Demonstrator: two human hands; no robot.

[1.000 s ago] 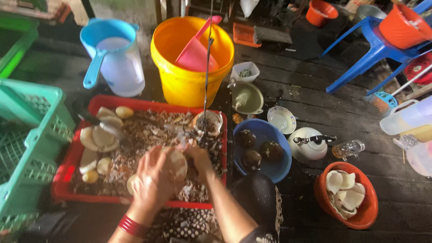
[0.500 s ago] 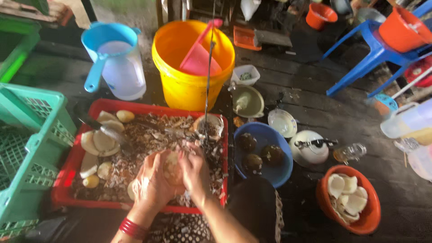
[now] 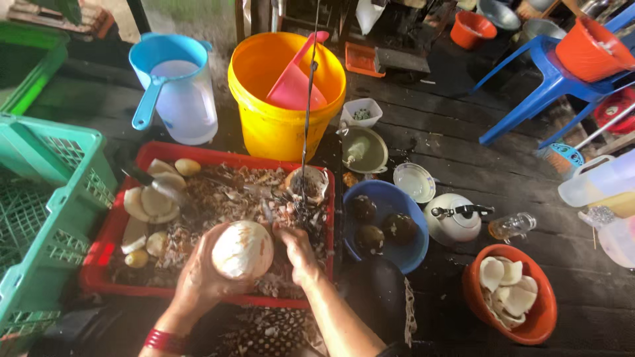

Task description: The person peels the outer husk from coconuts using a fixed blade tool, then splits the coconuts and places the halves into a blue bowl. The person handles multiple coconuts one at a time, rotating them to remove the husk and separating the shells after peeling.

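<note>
Left hand [image 3: 202, 277] cups a peeled pale coconut [image 3: 242, 249] from below, fingers wrapped around it, held above the near edge of the red tray [image 3: 106, 281]. Right hand [image 3: 299, 254] sits just right of the coconut, closed, fingers curled; what it grips is not clear. Tray is full of husk shavings [image 3: 225, 195] and white coconut pieces [image 3: 153, 201]. Blue bowl [image 3: 413, 248] with dark coconuts just right of the tray; yellow bucket [image 3: 278, 125] behind it; green crate [image 3: 46, 198] to the left.
</note>
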